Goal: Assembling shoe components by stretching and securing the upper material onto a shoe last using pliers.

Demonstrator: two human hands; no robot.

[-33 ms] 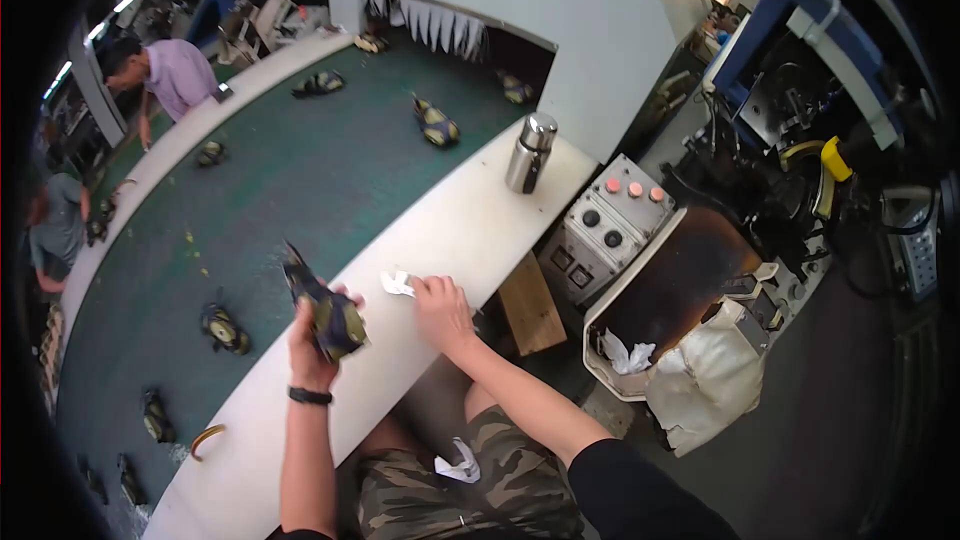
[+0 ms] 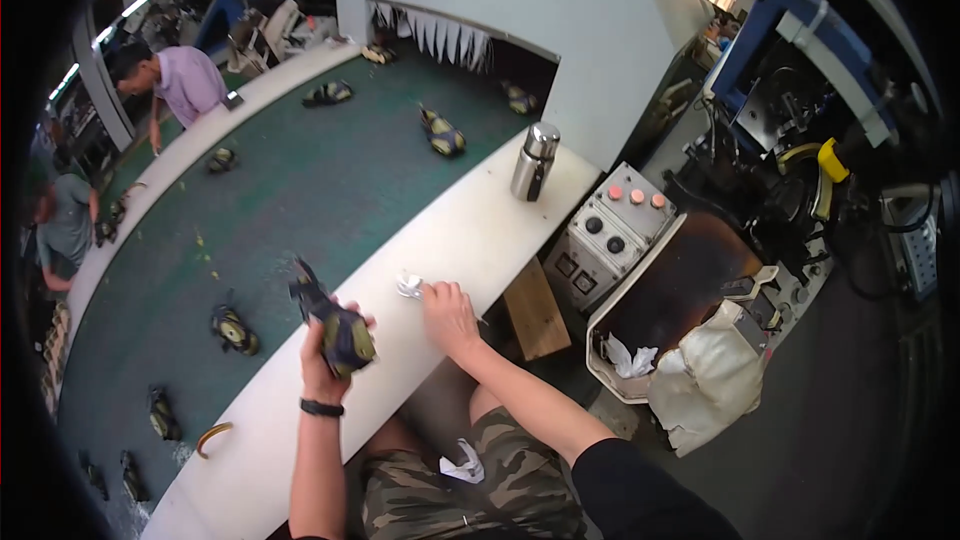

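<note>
My left hand (image 2: 325, 372) is closed around a dark shoe upper (image 2: 346, 338) with olive camouflage patches, held up over the inner edge of the white counter (image 2: 470, 225). Its narrow end points away from me, toward the green belt. On the counter to the right, my right hand (image 2: 450, 318) rests with its fingers curled. A crumpled white piece (image 2: 409, 285) shows at its fingertips, and a thin tip sticks out on the other side of the hand. What the fingers grip is hidden.
Several similar uppers (image 2: 442, 132) lie on the curved green belt (image 2: 290, 200). A steel flask (image 2: 535, 162) stands on the counter, and a brown ring-shaped band (image 2: 213, 439) lies at the near left. Right are a button box (image 2: 618, 225) and machinery. Two people (image 2: 190, 85) are across the belt.
The whole view has shifted slightly. My left hand and the shoe upper have come a little nearer to me; my right hand stays at the same spot on the counter.
</note>
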